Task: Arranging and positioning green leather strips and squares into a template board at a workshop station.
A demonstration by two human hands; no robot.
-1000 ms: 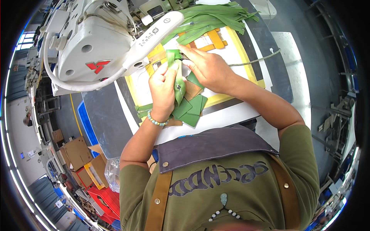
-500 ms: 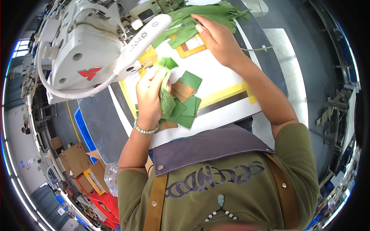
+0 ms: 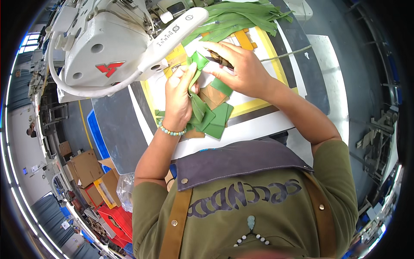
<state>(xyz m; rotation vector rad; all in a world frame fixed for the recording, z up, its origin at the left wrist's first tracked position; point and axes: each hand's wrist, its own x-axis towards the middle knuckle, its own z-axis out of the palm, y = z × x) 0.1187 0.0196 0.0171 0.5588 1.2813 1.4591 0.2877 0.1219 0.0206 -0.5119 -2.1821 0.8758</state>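
Observation:
My left hand [image 3: 179, 101] grips a long green leather strip [image 3: 197, 82] that hangs down past my palm. My right hand [image 3: 239, 69] pinches the strip's folded upper end [image 3: 201, 59] together with the left fingers. Both hands are over a white and yellow work board [image 3: 267, 97]. Under them lie loose green leather pieces [image 3: 217, 121] and brown pieces [image 3: 213, 96]. A pile of long green strips [image 3: 241, 17] lies at the far edge of the board.
A white sewing machine [image 3: 108, 43] with a curved lamp arm [image 3: 172, 32] stands left of my hands. Cardboard boxes [image 3: 84, 166], a blue bin [image 3: 97, 136] and red crates [image 3: 110, 220] sit on the floor at lower left.
My right hand came back from the strip pile at the far edge and now meets the left hand at the strip's top end. The left hand rose a little.

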